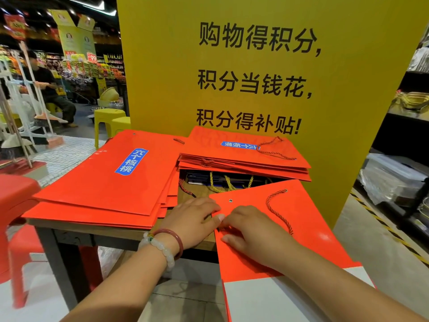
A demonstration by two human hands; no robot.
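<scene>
Now I have my left hand (195,217) and right hand (251,230) both pinching the left edge of the red bag (306,231), which lies flat, overhanging the table (111,230), its eyelet (230,200) just beyond the fingertips.

Left hand (193,219) and right hand (254,231) lie palm-down, forearms converging; curled fingertips meet, pinching.

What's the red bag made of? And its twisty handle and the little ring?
The red bag looks like stiff, smooth card: it lies flat with sharp edges and a faint sheen. Its handle seems to be twisted cord, since spiral strands show. The little ring looks like shiny metal, though it's tiny.
</scene>
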